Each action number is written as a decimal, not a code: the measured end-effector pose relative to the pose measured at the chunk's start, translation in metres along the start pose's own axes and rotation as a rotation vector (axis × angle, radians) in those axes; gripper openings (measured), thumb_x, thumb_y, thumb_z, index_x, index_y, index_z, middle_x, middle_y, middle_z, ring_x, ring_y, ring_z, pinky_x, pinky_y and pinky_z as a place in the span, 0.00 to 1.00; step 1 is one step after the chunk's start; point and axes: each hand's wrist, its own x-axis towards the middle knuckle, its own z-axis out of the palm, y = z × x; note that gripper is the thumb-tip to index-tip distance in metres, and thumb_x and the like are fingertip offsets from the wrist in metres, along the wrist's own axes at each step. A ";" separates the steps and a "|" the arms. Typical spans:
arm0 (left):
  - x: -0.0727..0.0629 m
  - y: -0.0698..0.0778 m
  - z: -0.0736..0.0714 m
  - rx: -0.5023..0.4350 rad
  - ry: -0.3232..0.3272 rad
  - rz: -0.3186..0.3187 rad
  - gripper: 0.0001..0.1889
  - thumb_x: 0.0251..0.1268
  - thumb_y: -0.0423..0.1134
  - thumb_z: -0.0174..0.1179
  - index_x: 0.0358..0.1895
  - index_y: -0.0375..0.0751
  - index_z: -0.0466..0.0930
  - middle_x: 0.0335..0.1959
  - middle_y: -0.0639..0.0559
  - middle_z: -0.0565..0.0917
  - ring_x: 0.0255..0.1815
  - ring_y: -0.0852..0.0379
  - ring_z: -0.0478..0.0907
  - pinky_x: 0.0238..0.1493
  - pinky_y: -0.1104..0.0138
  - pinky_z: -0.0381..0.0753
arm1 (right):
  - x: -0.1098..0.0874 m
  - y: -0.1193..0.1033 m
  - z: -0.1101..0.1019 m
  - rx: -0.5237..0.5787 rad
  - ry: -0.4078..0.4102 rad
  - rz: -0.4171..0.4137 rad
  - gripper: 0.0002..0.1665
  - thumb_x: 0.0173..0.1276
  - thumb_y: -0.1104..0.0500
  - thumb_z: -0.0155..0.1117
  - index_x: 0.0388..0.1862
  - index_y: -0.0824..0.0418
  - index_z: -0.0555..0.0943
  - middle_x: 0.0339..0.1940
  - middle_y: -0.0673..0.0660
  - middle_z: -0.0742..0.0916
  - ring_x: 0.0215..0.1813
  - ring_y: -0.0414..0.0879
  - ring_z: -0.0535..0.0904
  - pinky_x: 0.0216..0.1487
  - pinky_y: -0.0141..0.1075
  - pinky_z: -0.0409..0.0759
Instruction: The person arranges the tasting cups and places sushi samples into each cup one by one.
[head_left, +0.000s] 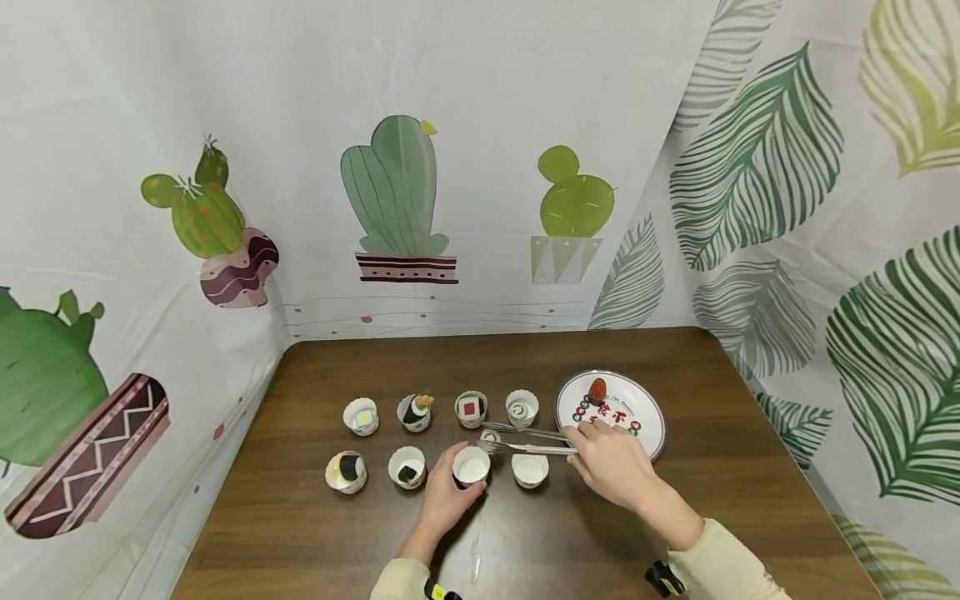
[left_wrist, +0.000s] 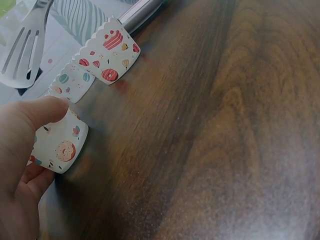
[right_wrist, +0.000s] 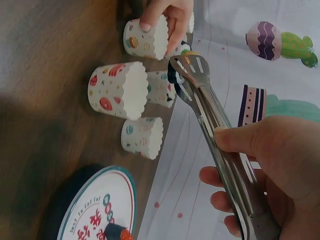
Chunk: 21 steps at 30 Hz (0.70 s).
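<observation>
My left hand (head_left: 441, 502) holds a white paper baking cup (head_left: 471, 481) with thumb and fingers around its sides. The left wrist view shows a donut print on this cup (left_wrist: 64, 150). With my right hand (head_left: 617, 463) I grip metal tongs (head_left: 536, 449), whose slotted tips pinch a small round sushi roll (head_left: 491, 436). The roll is just above and right of the held cup, in the air. In the right wrist view only its dark edge (right_wrist: 172, 76) shows between the tips. Another paper cup (head_left: 530, 472) stands right of the held one, below the tongs.
Several paper cups with sushi pieces stand in two rows, including one with a yellow-topped piece (head_left: 362, 417) and one with a rice ball (head_left: 407, 468). On the right, an oval plate (head_left: 649, 417) bears a red-topped sushi (head_left: 597, 391). A patterned cloth (head_left: 487, 167) hangs behind the table.
</observation>
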 end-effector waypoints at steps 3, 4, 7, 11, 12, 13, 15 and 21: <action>0.000 0.000 0.000 0.001 0.002 0.002 0.37 0.37 0.36 0.73 0.58 0.41 0.70 0.51 0.43 0.78 0.51 0.47 0.76 0.50 0.54 0.73 | 0.001 -0.005 0.001 -0.002 -0.007 -0.012 0.19 0.44 0.54 0.71 0.37 0.56 0.79 0.25 0.50 0.81 0.27 0.48 0.77 0.27 0.39 0.76; 0.000 0.000 0.000 0.003 0.003 0.002 0.37 0.37 0.36 0.73 0.58 0.40 0.70 0.51 0.43 0.78 0.51 0.47 0.76 0.50 0.54 0.73 | 0.001 -0.006 0.001 -0.001 -0.009 -0.013 0.19 0.44 0.54 0.71 0.37 0.56 0.79 0.25 0.50 0.81 0.27 0.47 0.77 0.26 0.39 0.75; 0.000 0.001 0.000 0.011 0.006 0.004 0.37 0.37 0.36 0.72 0.58 0.41 0.70 0.51 0.45 0.78 0.51 0.47 0.76 0.50 0.55 0.73 | 0.002 -0.010 0.002 -0.001 -0.014 -0.018 0.19 0.44 0.54 0.71 0.36 0.55 0.79 0.25 0.50 0.81 0.27 0.47 0.77 0.24 0.39 0.74; 0.000 0.001 -0.001 0.013 0.011 0.006 0.37 0.37 0.37 0.73 0.58 0.44 0.70 0.51 0.46 0.78 0.52 0.49 0.76 0.51 0.55 0.73 | 0.004 -0.015 0.003 -0.004 -0.011 -0.034 0.18 0.44 0.53 0.71 0.35 0.55 0.78 0.24 0.50 0.81 0.26 0.46 0.76 0.20 0.38 0.71; 0.000 0.001 -0.001 0.012 0.013 0.006 0.37 0.37 0.37 0.73 0.58 0.44 0.70 0.51 0.47 0.78 0.52 0.49 0.76 0.51 0.55 0.73 | 0.004 -0.017 0.003 -0.005 -0.009 -0.040 0.19 0.44 0.53 0.71 0.36 0.55 0.78 0.24 0.50 0.81 0.26 0.46 0.76 0.20 0.37 0.71; 0.000 0.001 -0.001 0.011 0.013 0.004 0.37 0.37 0.37 0.73 0.58 0.44 0.70 0.51 0.47 0.78 0.52 0.49 0.76 0.52 0.55 0.73 | 0.005 -0.018 0.004 -0.006 -0.006 -0.046 0.19 0.43 0.53 0.72 0.35 0.55 0.78 0.24 0.50 0.80 0.25 0.46 0.75 0.19 0.37 0.70; 0.000 0.001 -0.001 0.013 0.011 -0.001 0.37 0.37 0.37 0.73 0.58 0.44 0.70 0.52 0.47 0.78 0.53 0.49 0.75 0.52 0.55 0.72 | 0.005 -0.020 0.004 -0.006 0.003 -0.054 0.20 0.42 0.53 0.72 0.35 0.55 0.78 0.24 0.50 0.80 0.25 0.47 0.75 0.19 0.37 0.70; -0.001 0.000 0.000 0.023 0.002 -0.023 0.36 0.38 0.38 0.72 0.58 0.41 0.69 0.51 0.45 0.78 0.52 0.49 0.75 0.52 0.54 0.73 | 0.007 -0.023 0.006 -0.008 0.008 -0.058 0.18 0.43 0.53 0.71 0.35 0.54 0.78 0.24 0.49 0.80 0.25 0.46 0.75 0.22 0.37 0.72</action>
